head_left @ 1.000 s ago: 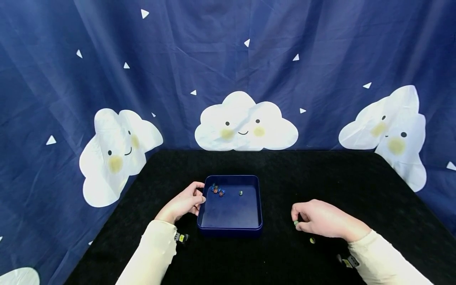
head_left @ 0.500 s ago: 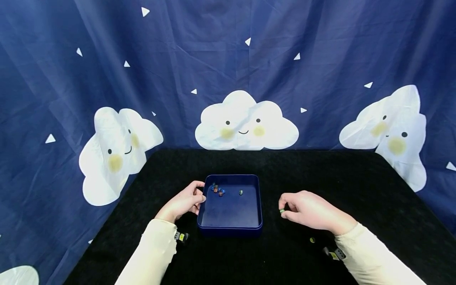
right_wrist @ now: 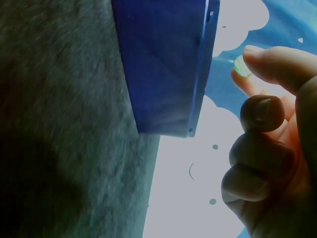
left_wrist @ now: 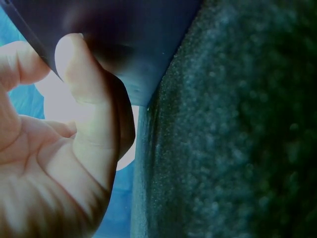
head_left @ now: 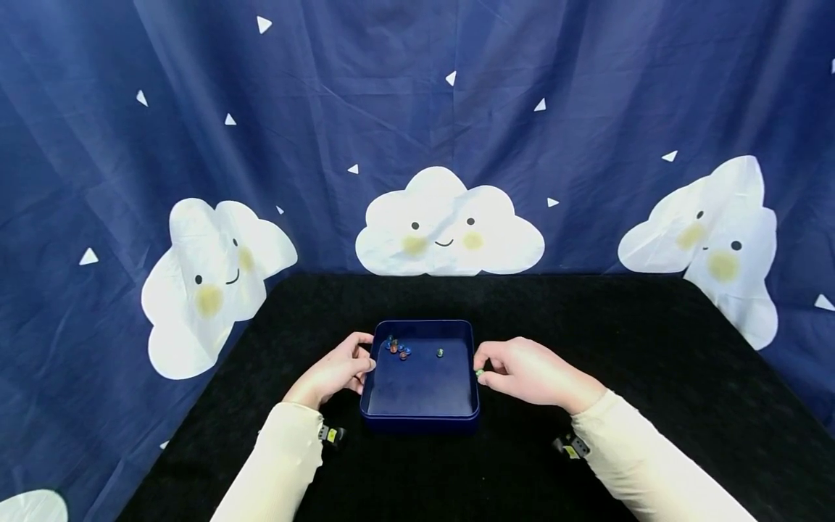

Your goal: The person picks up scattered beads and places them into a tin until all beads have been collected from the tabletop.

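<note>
A square navy blue box (head_left: pixel 424 395) with low walls stands on the black table. Inside lie several small glass marbles (head_left: pixel 394 348), blue and orange, bunched at the far left, and a lone greenish marble (head_left: pixel 440 353) farther right. At the box's left wall, my left hand (head_left: pixel 335 371) grips the edge; the left wrist view shows its thumb (left_wrist: pixel 81 74) against the outer side. My right hand (head_left: pixel 528 371) pinches a green marble (right_wrist: pixel 242 66) between thumb and index finger, right at the box's right rim. Its other fingers are curled in.
Black cloth covers the table (head_left: pixel 620 341). Behind it hangs a blue curtain (head_left: pixel 313 109) with white clouds. Each wrist wears a small camera, the right one (head_left: pixel 571 446) low over the cloth.
My right hand has travelled left with the green marble, from the cloth to the box's right rim. The yellowish marble on the cloth is now hidden near the right wrist. My left hand stays put.
</note>
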Demonstrator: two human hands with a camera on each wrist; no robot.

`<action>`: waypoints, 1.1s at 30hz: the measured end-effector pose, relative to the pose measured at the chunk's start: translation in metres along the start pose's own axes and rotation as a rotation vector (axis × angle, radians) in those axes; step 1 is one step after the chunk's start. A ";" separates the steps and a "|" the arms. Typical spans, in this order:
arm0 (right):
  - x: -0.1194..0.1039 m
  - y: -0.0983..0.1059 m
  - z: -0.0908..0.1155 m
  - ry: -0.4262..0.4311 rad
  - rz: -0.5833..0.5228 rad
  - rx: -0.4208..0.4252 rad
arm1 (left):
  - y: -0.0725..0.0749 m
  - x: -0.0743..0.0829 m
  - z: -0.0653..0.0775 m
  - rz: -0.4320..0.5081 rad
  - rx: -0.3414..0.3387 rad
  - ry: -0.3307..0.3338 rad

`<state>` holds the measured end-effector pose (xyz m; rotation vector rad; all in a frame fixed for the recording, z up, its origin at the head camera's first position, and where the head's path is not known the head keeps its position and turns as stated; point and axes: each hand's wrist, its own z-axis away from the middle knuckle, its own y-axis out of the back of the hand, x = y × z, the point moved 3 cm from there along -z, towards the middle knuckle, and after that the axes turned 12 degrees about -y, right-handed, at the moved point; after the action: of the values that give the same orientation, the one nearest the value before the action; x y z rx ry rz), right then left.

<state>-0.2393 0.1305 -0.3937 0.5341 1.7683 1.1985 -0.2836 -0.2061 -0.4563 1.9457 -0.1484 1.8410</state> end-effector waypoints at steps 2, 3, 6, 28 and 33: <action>-0.001 -0.003 -0.005 0.001 0.004 0.012 | -0.001 0.000 -0.001 -0.002 0.001 0.001; -0.001 -0.004 -0.006 0.001 0.014 0.019 | -0.001 0.000 -0.001 -0.002 0.000 0.000; -0.001 -0.009 -0.010 -0.003 0.043 0.020 | -0.002 -0.002 0.000 0.008 -0.004 0.001; 0.019 0.002 0.016 -0.091 0.033 -0.035 | 0.000 -0.001 -0.001 0.007 -0.007 -0.003; 0.027 0.007 0.026 -0.106 0.022 -0.046 | 0.000 0.000 0.000 0.008 -0.006 0.003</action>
<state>-0.2316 0.1668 -0.4022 0.5812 1.6451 1.2014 -0.2841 -0.2063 -0.4561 1.9415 -0.1610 1.8462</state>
